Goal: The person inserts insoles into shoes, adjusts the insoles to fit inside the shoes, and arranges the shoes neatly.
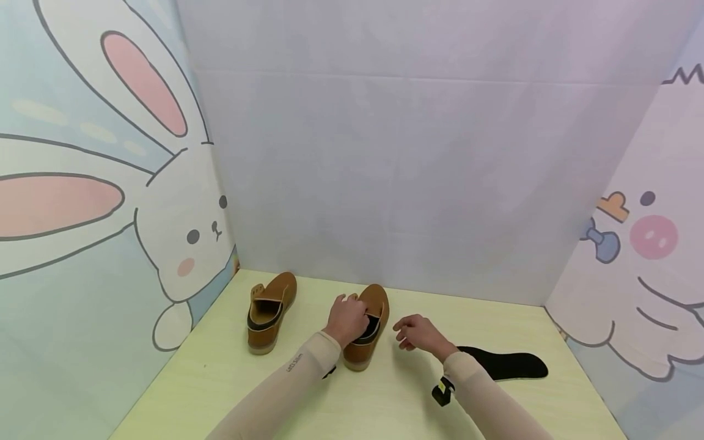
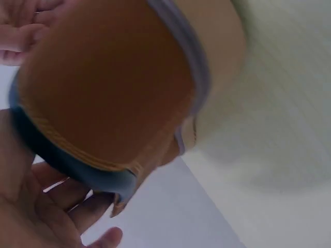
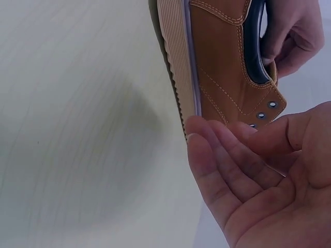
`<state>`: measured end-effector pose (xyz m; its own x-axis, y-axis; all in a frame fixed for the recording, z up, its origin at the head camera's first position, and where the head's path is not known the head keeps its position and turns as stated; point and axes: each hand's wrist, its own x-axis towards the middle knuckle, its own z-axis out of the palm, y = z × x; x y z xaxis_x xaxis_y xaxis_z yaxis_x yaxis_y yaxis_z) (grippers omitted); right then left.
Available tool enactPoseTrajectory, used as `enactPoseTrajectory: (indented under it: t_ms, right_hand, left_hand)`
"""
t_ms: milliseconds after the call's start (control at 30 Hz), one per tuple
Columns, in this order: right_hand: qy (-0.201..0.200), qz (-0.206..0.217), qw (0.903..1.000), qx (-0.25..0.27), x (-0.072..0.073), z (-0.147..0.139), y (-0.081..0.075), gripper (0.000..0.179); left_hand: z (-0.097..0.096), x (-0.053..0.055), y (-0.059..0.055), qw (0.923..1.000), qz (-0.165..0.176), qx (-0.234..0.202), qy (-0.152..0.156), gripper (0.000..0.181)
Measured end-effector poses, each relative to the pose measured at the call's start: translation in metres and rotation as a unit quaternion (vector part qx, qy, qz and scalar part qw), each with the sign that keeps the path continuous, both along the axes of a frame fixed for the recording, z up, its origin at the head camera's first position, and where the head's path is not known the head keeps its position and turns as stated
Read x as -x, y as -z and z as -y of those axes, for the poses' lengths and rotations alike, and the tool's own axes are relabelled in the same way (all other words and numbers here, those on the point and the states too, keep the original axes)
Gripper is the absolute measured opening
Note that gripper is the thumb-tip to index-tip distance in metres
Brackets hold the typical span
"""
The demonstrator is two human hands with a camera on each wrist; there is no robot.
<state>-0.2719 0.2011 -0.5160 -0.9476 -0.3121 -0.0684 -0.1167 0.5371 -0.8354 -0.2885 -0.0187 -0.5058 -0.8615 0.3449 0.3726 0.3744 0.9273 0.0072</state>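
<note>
The brown leather-look shoe in the middle carries tan stitching in dashed double rows, a blackish-blue padded collar, a grey welt line and a cream ribbed sole. The left-hand brown shoe repeats that brown and dark lining. The long, flat insole is solid black. Faint grain streaks the pale yellow tabletop. The cloth backdrop is plain lavender-grey; a pale blue printed side panel shows a white, grey-outlined rabbit with pink inner ears.
</note>
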Motion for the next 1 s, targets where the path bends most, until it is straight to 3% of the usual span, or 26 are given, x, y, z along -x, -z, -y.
enactPoseTrajectory:
  t_ms: [67, 133, 233, 333, 433, 567, 800, 1000]
  right_hand:
    - [-0.004, -0.001, 1.0, 0.002, 0.0, 0.002, 0.0, 0.03]
    - [-0.01, -0.003, 0.9999, 0.005, 0.001, 0.005, 0.0, 0.031]
    - [-0.019, -0.008, 0.9998, 0.007, 0.0, 0.008, 0.0, 0.031]
    - [-0.023, -0.013, 0.9996, 0.005, 0.0, 0.011, 0.0, 0.03]
    - [-0.021, -0.014, 0.9997, 0.001, -0.002, 0.011, 0.001, 0.03]
    - [-0.011, -0.011, 0.9999, -0.002, -0.005, 0.006, 0.004, 0.031]
    - [0.006, -0.004, 1.0, -0.002, -0.007, -0.002, 0.008, 0.03]
    - [0.012, -0.005, 0.9999, -0.007, -0.007, -0.007, 0.011, 0.03]
  left_hand:
    - [-0.002, -0.004, -0.003, 0.9988, 0.032, -0.032, -0.019, 0.035]
    - [-0.005, -0.009, -0.004, 0.9939, 0.064, -0.078, -0.045, 0.067]
    - [-0.011, -0.014, -0.005, 0.9797, 0.11, -0.145, -0.086, 0.109]
    - [-0.016, -0.017, 0.0, 0.9653, 0.143, -0.187, -0.113, 0.126]
    - [-0.017, -0.018, 0.005, 0.9559, 0.165, -0.212, -0.12, 0.129]
    - [-0.018, -0.014, 0.008, 0.95, 0.181, -0.228, -0.114, 0.122]
    - [-0.018, -0.011, 0.008, 0.9535, 0.161, -0.231, -0.108, 0.098]
    - [-0.012, -0.01, 0.01, 0.9561, 0.146, -0.232, -0.103, 0.094]
